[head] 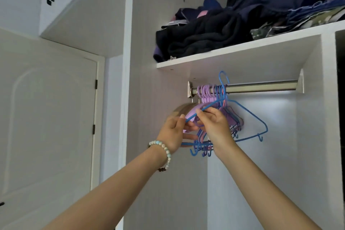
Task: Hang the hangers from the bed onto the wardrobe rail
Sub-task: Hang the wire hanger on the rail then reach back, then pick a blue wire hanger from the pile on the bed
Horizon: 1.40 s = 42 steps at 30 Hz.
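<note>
Blue thin wire hanger (248, 112), tilted, hook above steel rail (261, 87).

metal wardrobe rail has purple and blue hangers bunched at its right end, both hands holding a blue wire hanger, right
No: the head view shows purple and blue hangers bunched at the metal wardrobe rail's left end; left hand and right hand hold a blue wire hanger.

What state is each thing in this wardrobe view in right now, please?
Blue hanger: held up, hook raised above the rail.
Rail: hangers bunched at its left end.
Left hand: pinching the blue hanger.
Right hand: pinching the blue hanger.
Clothes: piled on the shelf.
Door: shut.
</note>
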Tool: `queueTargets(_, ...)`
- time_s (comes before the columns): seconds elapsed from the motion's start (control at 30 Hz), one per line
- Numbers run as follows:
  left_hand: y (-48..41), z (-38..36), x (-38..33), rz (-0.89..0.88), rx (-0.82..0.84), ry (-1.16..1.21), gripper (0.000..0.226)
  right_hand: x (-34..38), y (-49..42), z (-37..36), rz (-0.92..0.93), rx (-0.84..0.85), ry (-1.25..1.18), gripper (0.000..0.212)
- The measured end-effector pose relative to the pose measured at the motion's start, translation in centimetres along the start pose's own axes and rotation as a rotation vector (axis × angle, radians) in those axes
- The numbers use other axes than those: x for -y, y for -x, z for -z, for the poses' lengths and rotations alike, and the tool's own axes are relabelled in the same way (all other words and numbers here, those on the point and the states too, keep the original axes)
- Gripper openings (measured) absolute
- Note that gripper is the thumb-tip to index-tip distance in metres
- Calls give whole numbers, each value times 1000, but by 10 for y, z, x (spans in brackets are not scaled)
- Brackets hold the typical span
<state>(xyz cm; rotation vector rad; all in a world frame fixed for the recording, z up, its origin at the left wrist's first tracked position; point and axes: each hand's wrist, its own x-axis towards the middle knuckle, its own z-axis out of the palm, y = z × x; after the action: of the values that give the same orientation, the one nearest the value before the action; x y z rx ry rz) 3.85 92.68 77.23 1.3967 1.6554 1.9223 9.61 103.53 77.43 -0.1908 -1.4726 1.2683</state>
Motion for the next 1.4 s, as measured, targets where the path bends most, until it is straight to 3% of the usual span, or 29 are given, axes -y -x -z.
queueTargets(0.37,-67,-81,21,174,68,86,30,-28,-80,69,-50,-85,51,36)
queueTargets(0.67,-97,-91,33,251,15,-5,35,-55,-119,69,-151,-41,143,21)
queueTargets(0.83,-93,-81,45,285,6,-86,36,-68,-109,68,-198,-7,126,5)
queueTargets(1.07,-75,-51,32,287,20,-164,33,-60,-96,67,-96,-80,254,33)
queueTargets(1.4,-23,46,7,93,-121,-200,25,-14,-51,-4,52,-69,184,39)
